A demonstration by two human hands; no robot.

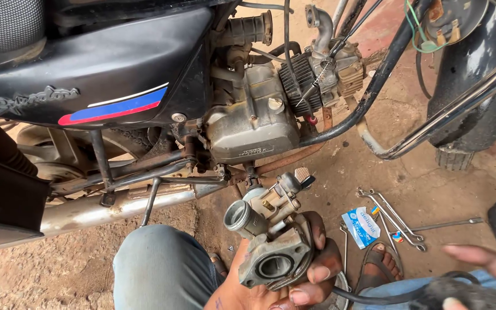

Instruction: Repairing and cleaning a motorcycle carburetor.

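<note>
Overhead, black glossy motorcycle (104,74) with ribbed grey metal engine (259,120) on packed dirt floor (345,172), left hand (294,275) curled around grimy cast-metal carburetor (268,235) below engine, right hand (483,270) fingers extended beside dark rubber hose (386,297), slim steel wrenches (397,221) nearby.

A motorcycle engine (254,123) sits in the middle of the bare frame. Left of the engine is a black side panel (96,69) with a blue and red stripe. Below it runs a dull exhaust pipe (93,211). Right of the engine, on the dirt floor (351,166), lie several spanners (394,218) and a small blue and white packet (360,227).
</note>
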